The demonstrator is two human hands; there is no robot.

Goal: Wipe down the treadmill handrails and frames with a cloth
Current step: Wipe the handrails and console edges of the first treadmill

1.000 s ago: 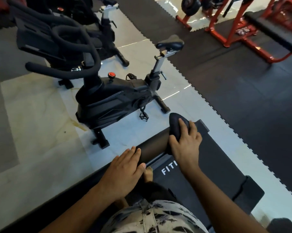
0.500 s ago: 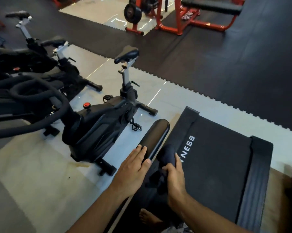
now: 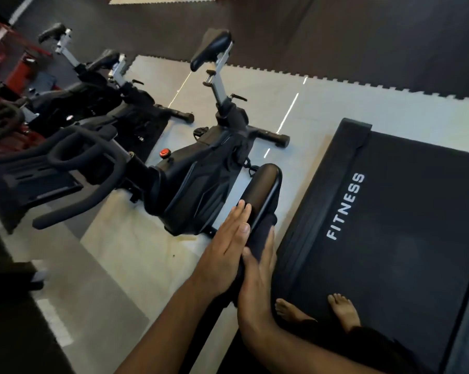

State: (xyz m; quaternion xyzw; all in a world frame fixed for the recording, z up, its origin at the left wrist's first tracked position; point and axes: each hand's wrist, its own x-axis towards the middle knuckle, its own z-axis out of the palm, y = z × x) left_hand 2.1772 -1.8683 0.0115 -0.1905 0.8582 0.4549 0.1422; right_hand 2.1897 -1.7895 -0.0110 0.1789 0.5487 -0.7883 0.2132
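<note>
Fingers of the right hand [image 3: 257, 276] lie straight and together, pressing the dark cloth [image 3: 263, 233] against the inner side of the treadmill handrail [image 3: 261, 187] — half a second ago they curled round it, lower and clear of the rail. Left hand [image 3: 222, 255] stays flat, fingers together, on the rail's outer side. Cloth has moved back onto the rail, short of its rounded end. Judgement: the wiping stroke resumes here; the tip and the frame by the belt [image 3: 406, 211] remain to do.

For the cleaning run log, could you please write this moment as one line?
step: wiping handrail | left hand: flat on rail's outer side | right hand: pressing dark cloth on inner side | stance: barefoot on treadmill belt
</note>
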